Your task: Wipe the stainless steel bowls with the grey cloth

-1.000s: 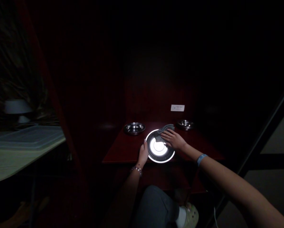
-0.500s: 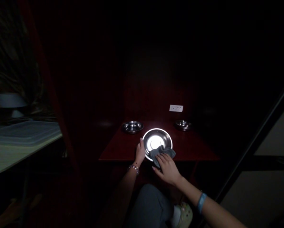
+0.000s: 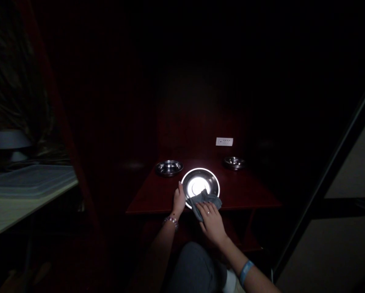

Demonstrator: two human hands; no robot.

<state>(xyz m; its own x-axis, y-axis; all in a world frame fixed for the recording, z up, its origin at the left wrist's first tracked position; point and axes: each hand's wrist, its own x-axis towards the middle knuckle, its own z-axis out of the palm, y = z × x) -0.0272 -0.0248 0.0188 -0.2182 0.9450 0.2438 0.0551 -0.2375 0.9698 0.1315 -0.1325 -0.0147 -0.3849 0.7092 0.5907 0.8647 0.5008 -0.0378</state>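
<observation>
A shiny round metal plate (image 3: 211, 183) with a raised rim is tilted toward me at the front of the dark red table, its middle glaring with light. My left hand (image 3: 178, 201) grips its left rim, thumb along the edge. On the plate's lower right edge lies a grey cloth (image 3: 197, 201); my right hand (image 3: 212, 221) presses it there with fingers bent over it. The cloth hides part of the rim, and the fingers of my left hand behind the plate are out of sight.
The dark red table (image 3: 152, 199) carries a metal dish (image 3: 169, 167) at the back left and stacked metal bowls (image 3: 234, 163) at the back right. A white socket (image 3: 224, 141) is on the wall. Left stands a pale table (image 3: 32, 209) with a plastic lid (image 3: 42, 179).
The right hand has turned more upright and its thumb has come in against the cloth. Cloth and plate stay together. The whole view has shifted slightly.
</observation>
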